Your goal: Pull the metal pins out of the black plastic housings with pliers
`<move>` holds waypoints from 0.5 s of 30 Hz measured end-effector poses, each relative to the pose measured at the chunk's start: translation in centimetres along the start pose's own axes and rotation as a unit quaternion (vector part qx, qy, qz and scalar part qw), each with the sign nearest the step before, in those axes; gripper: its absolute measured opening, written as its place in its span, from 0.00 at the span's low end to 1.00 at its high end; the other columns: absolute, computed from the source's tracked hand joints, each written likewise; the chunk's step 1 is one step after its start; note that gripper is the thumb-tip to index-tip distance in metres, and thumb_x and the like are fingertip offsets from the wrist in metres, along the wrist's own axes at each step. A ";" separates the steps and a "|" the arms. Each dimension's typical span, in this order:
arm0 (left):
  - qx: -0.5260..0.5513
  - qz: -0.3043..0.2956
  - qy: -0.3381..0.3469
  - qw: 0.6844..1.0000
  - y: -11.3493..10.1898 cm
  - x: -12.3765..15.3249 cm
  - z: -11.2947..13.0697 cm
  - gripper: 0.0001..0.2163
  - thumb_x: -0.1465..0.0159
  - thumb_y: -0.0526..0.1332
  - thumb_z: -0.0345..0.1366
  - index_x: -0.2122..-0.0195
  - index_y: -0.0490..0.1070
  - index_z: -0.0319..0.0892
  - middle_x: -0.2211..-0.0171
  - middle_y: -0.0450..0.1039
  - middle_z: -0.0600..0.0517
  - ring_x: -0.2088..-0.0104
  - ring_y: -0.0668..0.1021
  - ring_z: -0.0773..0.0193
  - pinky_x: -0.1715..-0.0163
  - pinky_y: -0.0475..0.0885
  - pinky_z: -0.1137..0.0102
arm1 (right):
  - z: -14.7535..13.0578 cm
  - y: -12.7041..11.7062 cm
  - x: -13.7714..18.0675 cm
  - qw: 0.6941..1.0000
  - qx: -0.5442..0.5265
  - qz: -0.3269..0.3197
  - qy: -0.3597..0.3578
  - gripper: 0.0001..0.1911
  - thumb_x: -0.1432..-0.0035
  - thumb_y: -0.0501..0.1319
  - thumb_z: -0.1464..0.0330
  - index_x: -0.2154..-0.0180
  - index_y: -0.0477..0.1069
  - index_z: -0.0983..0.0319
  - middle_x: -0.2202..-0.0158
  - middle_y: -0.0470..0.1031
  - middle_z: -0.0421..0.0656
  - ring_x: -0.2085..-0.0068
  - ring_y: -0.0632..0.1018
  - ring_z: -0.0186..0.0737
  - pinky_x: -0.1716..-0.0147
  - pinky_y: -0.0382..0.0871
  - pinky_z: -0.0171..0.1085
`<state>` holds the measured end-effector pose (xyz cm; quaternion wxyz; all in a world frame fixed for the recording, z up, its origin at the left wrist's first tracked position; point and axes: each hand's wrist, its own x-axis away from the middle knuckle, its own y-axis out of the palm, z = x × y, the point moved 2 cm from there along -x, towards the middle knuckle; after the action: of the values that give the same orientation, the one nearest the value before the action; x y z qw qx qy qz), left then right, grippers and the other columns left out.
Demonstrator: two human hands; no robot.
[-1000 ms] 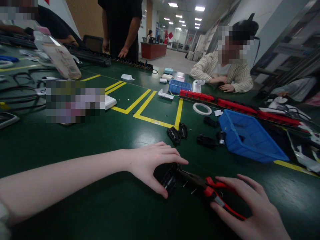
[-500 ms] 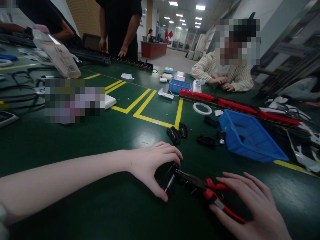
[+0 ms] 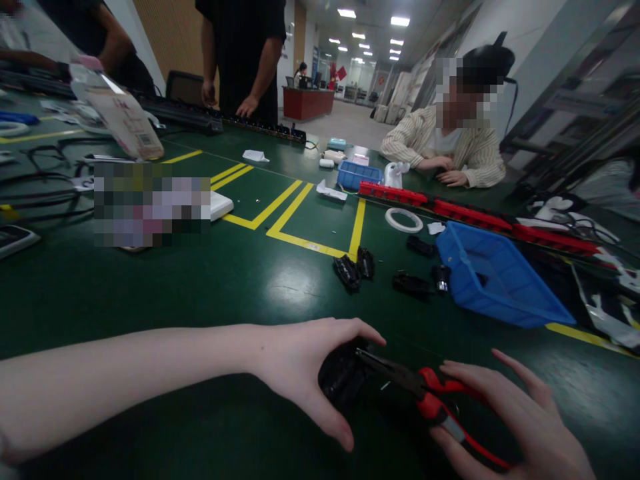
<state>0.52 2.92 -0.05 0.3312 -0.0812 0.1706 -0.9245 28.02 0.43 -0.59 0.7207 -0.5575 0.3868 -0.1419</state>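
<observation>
My left hand (image 3: 305,367) curves around a black plastic part (image 3: 343,377), thumb below it and fingers along its top edge; its grip looks loose. My right hand (image 3: 530,420) holds long-nose pliers (image 3: 430,393) by their red handles, which are spread apart. The pliers' tips touch or nearly touch the upper edge of the black part; which of the two I cannot tell. A thin, pale sliver (image 3: 385,385) shows just under the plier jaws. Beyond my hands lie more black plastic pieces (image 3: 347,272) and a black piece with a shiny end (image 3: 441,278).
A blue bin (image 3: 505,280) stands at the right, near a white tape roll (image 3: 404,220) and a long red strip (image 3: 470,213). A bottle (image 3: 120,117) and cables are at the left. Across the green table (image 3: 200,287) sits a person in a striped shirt (image 3: 445,150); others stand behind.
My left hand and the black part have come slightly nearer, and the part shows a broader face. My left thumb and fingers are wider apart. The pliers have shifted a little right and down.
</observation>
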 end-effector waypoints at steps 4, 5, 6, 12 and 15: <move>-0.041 0.009 0.026 0.999 0.1 -0.1 -0.2 0.35 0.57 0.74 0.43 0.48 0.65 0.43 0.54 0.71 0.49 0.58 0.74 0.58 0.61 0.72 0.68 | -0.1 0.0 0.3 1.000 0.013 -0.003 -0.010 0.23 0.51 0.61 0.59 0.53 0.64 0.57 0.65 0.79 0.41 0.62 0.79 0.50 0.57 0.69 0.52; -0.045 0.015 0.040 0.998 0.1 -0.1 -0.2 0.35 0.57 0.74 0.44 0.48 0.65 0.42 0.54 0.71 0.49 0.59 0.75 0.59 0.61 0.72 0.68 | -0.1 0.0 0.3 1.000 0.014 -0.002 -0.009 0.23 0.51 0.61 0.59 0.53 0.64 0.57 0.65 0.79 0.41 0.62 0.79 0.50 0.58 0.70 0.51; -0.050 0.023 0.057 0.997 0.2 -0.1 -0.3 0.36 0.56 0.73 0.45 0.47 0.64 0.42 0.54 0.71 0.49 0.59 0.75 0.59 0.61 0.71 0.68 | -0.1 -0.1 0.3 1.000 0.015 -0.001 -0.008 0.23 0.51 0.61 0.59 0.53 0.63 0.57 0.66 0.78 0.41 0.63 0.79 0.50 0.60 0.70 0.50; -0.065 0.044 0.112 0.991 0.4 0.1 -0.6 0.38 0.51 0.69 0.50 0.42 0.59 0.43 0.52 0.71 0.48 0.58 0.76 0.59 0.59 0.71 0.69 | -0.5 -0.4 0.1 1.000 0.007 0.003 0.013 0.23 0.52 0.61 0.60 0.53 0.62 0.57 0.67 0.78 0.42 0.66 0.78 0.48 0.68 0.69 0.45; -0.057 0.036 0.110 0.992 0.3 0.0 -0.7 0.34 0.52 0.68 0.54 0.48 0.63 0.43 0.58 0.73 0.50 0.64 0.76 0.62 0.65 0.71 0.71 | -0.6 -0.4 0.0 1.000 0.001 0.010 0.021 0.22 0.52 0.61 0.60 0.54 0.63 0.56 0.67 0.77 0.42 0.66 0.78 0.47 0.69 0.68 0.44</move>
<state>0.53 2.87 -0.84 0.3380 0.0081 0.2609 -0.9042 27.68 -0.19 -0.26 0.7144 -0.5495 0.4075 -0.1471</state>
